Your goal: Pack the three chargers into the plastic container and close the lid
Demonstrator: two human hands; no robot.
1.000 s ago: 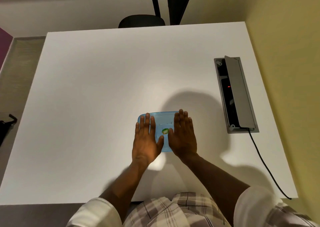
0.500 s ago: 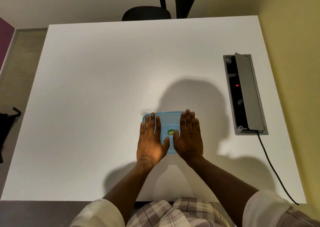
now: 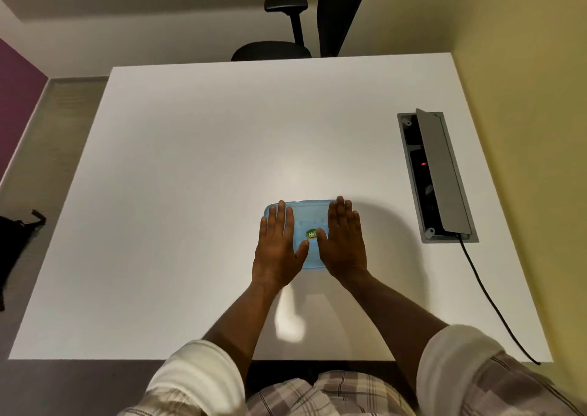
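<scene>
A light blue plastic container [image 3: 310, 217] with its lid on lies on the white table [image 3: 190, 177], near the front middle. A round green sticker [image 3: 311, 234] sits on the lid. My left hand [image 3: 279, 247] lies flat, palm down, on the lid's left half. My right hand [image 3: 344, 239] lies flat on its right half. Both hands have their fingers stretched out and grip nothing. No charger is visible; the container's inside is hidden by the lid and my hands.
A grey cable box [image 3: 435, 174] with its flap raised is set into the table at the right, a red light inside. A black cable [image 3: 489, 298] runs from it off the front edge. A black office chair [image 3: 295, 31] stands beyond the far edge. A yellow wall is at right.
The camera has tilted and shifted, so the table sits differently in the frame. My hands stay flat on the lid, now slightly further apart.
</scene>
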